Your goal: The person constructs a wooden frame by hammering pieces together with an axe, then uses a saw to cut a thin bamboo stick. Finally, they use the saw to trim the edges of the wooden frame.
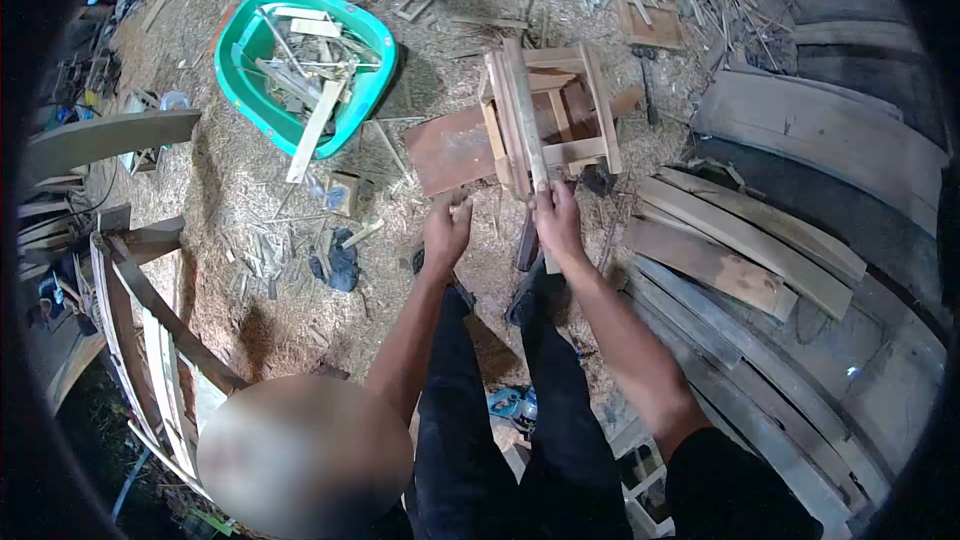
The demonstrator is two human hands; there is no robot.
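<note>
I see the right hand (560,220) clamped on a wooden strip (527,110) over the wooden frame (600,110), upper centre; left hand (447,230) curled, contents unclear. Probably aligning; next calls for steadying.

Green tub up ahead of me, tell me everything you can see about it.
The green tub is a wide, rounded basin that looks like plastic, with small spots dotted along its rim. It sits open side up on the scrap-strewn floor, at the upper left of the view. Jumbled wood scraps fill much of it, and one pale board sticks out over the near rim. Its underside is hidden. Neither the left hand nor the right hand touches it.
</note>
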